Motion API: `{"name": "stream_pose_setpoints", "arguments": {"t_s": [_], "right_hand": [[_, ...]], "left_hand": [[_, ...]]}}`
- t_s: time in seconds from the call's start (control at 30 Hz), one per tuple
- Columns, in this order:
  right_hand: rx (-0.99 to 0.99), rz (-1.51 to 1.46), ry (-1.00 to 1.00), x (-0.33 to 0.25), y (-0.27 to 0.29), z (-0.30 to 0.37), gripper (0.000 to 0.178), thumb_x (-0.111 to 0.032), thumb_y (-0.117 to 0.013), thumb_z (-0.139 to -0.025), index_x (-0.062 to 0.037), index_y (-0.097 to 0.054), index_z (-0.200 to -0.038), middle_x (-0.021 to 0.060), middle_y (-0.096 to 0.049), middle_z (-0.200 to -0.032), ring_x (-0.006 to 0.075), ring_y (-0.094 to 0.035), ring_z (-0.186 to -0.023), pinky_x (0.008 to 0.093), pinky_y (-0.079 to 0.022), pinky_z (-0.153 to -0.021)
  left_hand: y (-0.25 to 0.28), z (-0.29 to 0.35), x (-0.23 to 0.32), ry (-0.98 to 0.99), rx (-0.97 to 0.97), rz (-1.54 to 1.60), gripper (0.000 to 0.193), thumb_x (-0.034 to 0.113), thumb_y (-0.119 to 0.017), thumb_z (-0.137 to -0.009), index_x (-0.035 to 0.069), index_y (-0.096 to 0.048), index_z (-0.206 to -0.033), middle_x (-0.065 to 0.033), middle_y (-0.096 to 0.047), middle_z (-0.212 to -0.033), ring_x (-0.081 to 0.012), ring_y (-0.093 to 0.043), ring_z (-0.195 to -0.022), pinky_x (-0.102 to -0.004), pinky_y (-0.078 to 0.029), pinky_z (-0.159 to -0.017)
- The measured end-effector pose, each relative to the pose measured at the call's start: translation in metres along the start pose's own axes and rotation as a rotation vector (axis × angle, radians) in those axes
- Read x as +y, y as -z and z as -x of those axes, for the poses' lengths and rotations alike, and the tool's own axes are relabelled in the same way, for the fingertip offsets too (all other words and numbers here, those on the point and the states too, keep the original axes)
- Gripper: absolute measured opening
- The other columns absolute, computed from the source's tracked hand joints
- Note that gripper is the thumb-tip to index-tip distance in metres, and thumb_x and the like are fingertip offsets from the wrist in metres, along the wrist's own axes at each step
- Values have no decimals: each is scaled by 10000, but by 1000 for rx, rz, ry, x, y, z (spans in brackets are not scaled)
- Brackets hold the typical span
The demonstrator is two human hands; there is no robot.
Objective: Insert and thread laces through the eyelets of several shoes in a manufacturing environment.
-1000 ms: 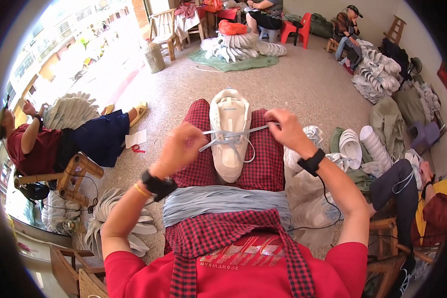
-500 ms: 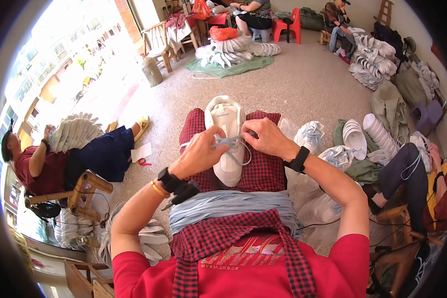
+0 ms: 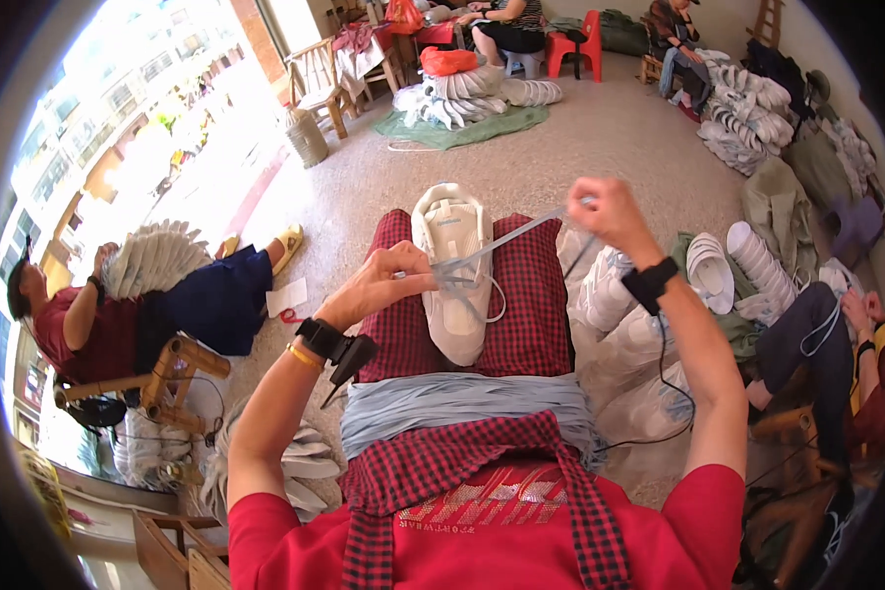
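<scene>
In the head view, a white shoe [image 3: 454, 241] is held toe toward the wearer between thighs covered by red-and-black checked cloth [image 3: 529, 315]. A grey lace [image 3: 517, 234] is drawn across its upper, and a loop is left lying over the shoe's right side. The lace is pinched by the left hand [image 3: 393, 275] just beside the shoe, its fingers clamped together. By the right hand [image 3: 610, 208], raised above and to the right of the shoe, the lace is pulled taut on a slant; its fingers are closed on it, somewhat blurred, and a free end is left hanging below. A black band is worn on each wrist. Across the lap, nearest the wearer's body, a thick bundle of pale blue-grey strands [image 3: 462, 401] is laid. To the right, white shoes [image 3: 608, 288] are gathered near the knee, partly covered by clear plastic. At the left, a stack of white pieces [image 3: 155, 261] is held on the lap of a seated co-worker [image 3: 84, 320]. Farther off, a white pile [image 3: 449, 106] topped by a red bag [image 3: 449, 62] is set on green cloth [image 3: 462, 133].
</scene>
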State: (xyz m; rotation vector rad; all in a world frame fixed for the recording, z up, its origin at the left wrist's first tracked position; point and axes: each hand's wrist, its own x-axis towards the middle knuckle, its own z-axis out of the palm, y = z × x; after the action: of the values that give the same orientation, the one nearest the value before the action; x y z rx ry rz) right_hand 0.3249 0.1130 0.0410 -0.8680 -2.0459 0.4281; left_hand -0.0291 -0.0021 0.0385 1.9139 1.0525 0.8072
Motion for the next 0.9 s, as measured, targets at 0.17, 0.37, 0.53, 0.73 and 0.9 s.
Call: {"name": "stream_pose_setpoints", "arguments": {"t_s": [0.17, 0.37, 0.53, 0.73, 0.9], "right_hand": [[122, 303, -82, 27, 56, 5, 145, -150, -651, -808, -7, -649, -778, 143, -660, -700, 209, -665, -652, 361, -564, -646], [69, 342, 242, 16, -15, 22, 240, -116, -712, -712, -97, -665, -946, 96, -583, -953, 288, -570, -952, 409, -458, -900], [-314, 201, 483, -67, -78, 51, 237, -30, -678, -657, -98, -649, -882, 74, -524, -960, 282, -516, -933, 413, -420, -756], [-459, -214, 294, -91, -57, 50, 143, -61, -732, -724, -57, -616, -808, 76, -537, -981, 207, -538, -922, 303, -451, -807], [-472, -642, -192, -51, -58, 35, 159, -43, -702, -821, -42, -550, -868, 4, -518, -960, 60, -510, -861, 211, -455, -736]], "left_hand": [[-23, -2, 0, 32, 214, -345, 288, 130, -749, -748, 60, -673, -1016, -72, -564, -934, -175, -549, -803, -313, -489, -727], [-22, 4, -25, -71, 407, -392, 258, 46, -652, -743, 28, -607, -996, -108, -554, -943, -225, -590, -817, -337, -508, -725], [-21, 8, -36, -68, 404, -364, 234, 29, -637, -756, 12, -587, -983, -83, -561, -935, -174, -605, -796, -302, -520, -674], [-20, 8, -34, -38, 385, -311, 219, 41, -630, -789, 0, -619, -1004, -91, -629, -941, -182, -648, -850, -311, -536, -722], [-18, 7, -35, 15, 399, -230, 179, 158, -698, -847, -10, -678, -905, -63, -667, -789, -124, -614, -723, -287, -509, -647]]}}
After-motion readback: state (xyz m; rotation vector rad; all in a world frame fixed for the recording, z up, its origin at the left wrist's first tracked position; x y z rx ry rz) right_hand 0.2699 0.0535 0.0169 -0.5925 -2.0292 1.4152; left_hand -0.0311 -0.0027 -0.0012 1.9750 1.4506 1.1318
